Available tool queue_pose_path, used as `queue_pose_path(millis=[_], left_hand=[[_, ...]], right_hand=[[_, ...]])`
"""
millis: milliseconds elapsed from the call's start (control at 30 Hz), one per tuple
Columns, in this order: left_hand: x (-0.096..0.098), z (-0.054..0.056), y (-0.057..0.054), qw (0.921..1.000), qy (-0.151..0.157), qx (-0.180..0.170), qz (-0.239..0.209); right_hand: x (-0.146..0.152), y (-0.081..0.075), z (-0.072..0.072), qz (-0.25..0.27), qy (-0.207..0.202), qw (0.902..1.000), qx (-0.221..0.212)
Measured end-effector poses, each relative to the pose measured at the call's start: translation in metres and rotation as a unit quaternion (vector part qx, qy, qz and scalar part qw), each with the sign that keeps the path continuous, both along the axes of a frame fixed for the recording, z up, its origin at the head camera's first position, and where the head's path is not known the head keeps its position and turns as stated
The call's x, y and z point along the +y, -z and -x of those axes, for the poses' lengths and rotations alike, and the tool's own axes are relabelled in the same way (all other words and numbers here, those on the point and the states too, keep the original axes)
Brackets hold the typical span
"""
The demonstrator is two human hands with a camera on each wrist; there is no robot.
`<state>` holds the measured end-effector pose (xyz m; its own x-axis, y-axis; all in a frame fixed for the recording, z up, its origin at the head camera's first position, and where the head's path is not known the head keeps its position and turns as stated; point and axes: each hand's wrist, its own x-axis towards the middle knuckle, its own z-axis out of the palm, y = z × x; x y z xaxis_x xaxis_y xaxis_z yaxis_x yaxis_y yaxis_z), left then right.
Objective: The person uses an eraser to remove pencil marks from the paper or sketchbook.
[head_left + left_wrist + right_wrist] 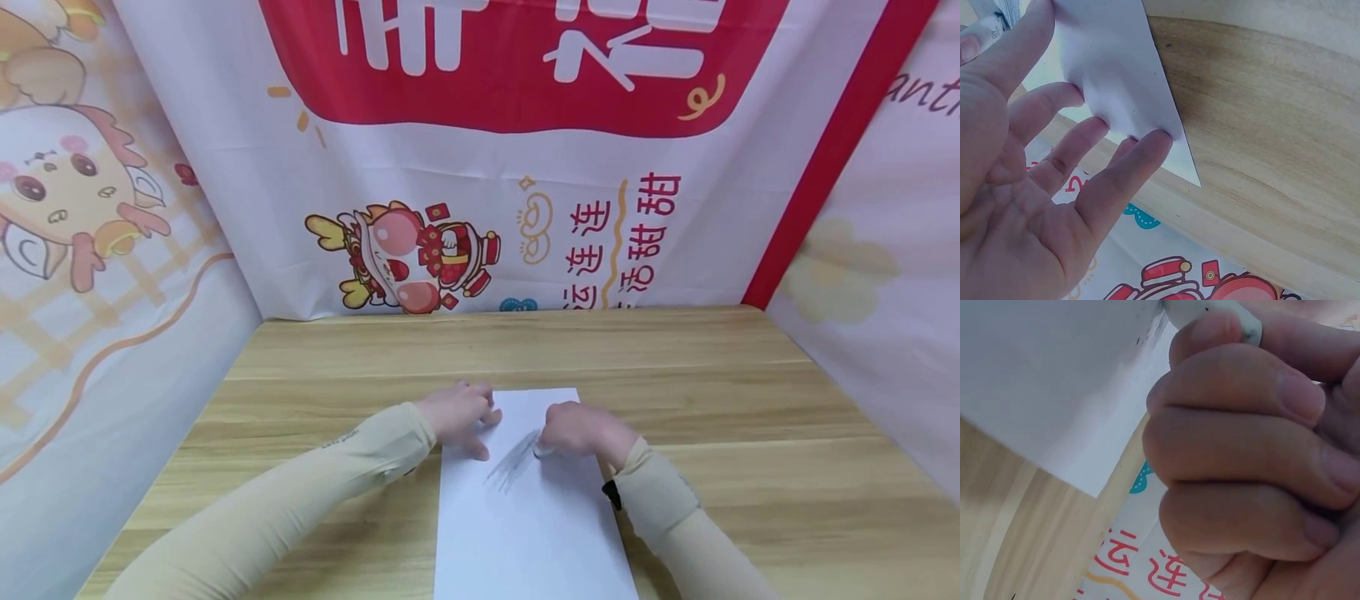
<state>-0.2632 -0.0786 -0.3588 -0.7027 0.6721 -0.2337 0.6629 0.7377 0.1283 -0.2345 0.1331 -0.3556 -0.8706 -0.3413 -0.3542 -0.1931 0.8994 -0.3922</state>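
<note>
A white sheet of paper (525,533) lies lengthwise on the table, with a grey smudged patch of strokes (512,463) near its upper middle. On the paper's left edge rests my left hand (461,415), its fingers spread and slightly bent. In the left wrist view its fingertips (1159,140) press the sheet close to a corner. My right hand (583,432) pinches a white eraser (1200,309) between thumb and forefinger, and the other fingers curl into the palm. The eraser's end touches the paper beside the smudge, and part of it is hidden by the fingers.
The wood-grain table (750,433) extends on both sides of the sheet. Printed cloth hangings (450,158) with red lettering and cartoon figures stand along its back and both sides. Dark specks dot the paper near the strokes.
</note>
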Motion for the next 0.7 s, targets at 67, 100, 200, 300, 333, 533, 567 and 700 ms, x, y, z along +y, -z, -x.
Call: queue_pose_path(millis=[67, 100, 200, 300, 333, 533, 567, 700], left_hand=[[0.0000, -0.0001, -0.0004, 1.0000, 0.000, 0.000, -0.001], [0.0000, 0.0000, -0.0005, 1.0000, 0.000, 0.000, -0.002], [-0.0001, 0.0005, -0.0003, 1.0000, 0.003, 0.002, -0.001], [0.0000, 0.0004, -0.0002, 1.0000, -0.003, -0.004, -0.001], [0.0001, 0.0001, -0.0003, 1.0000, -0.007, -0.007, -0.001], [0.0006, -0.0005, -0.0009, 0.9997, -0.019, -0.012, -0.001], [0.0007, -0.0005, -0.0011, 0.9998, -0.017, -0.010, 0.000], [0.0008, -0.0004, -0.0013, 0.9999, -0.010, -0.005, 0.005]], right_hand=[[0.0003, -0.0011, -0.0003, 0.003, 0.007, 1.0000, -0.001], [0.0005, -0.0018, -0.0009, 0.007, 0.008, 0.9999, 0.000], [0.0012, -0.0024, -0.0018, 0.011, 0.002, 0.9999, 0.004], [0.0007, -0.0011, -0.0012, 0.010, -0.006, 0.9999, 0.012], [0.0003, -0.0004, -0.0005, 0.011, -0.005, 0.9998, 0.015], [-0.0013, 0.0024, 0.0028, 0.017, -0.011, 0.9995, 0.023], [-0.0013, 0.0026, 0.0031, 0.016, -0.014, 0.9995, 0.022], [-0.0002, 0.0016, 0.0024, 0.017, -0.009, 0.9995, 0.024]])
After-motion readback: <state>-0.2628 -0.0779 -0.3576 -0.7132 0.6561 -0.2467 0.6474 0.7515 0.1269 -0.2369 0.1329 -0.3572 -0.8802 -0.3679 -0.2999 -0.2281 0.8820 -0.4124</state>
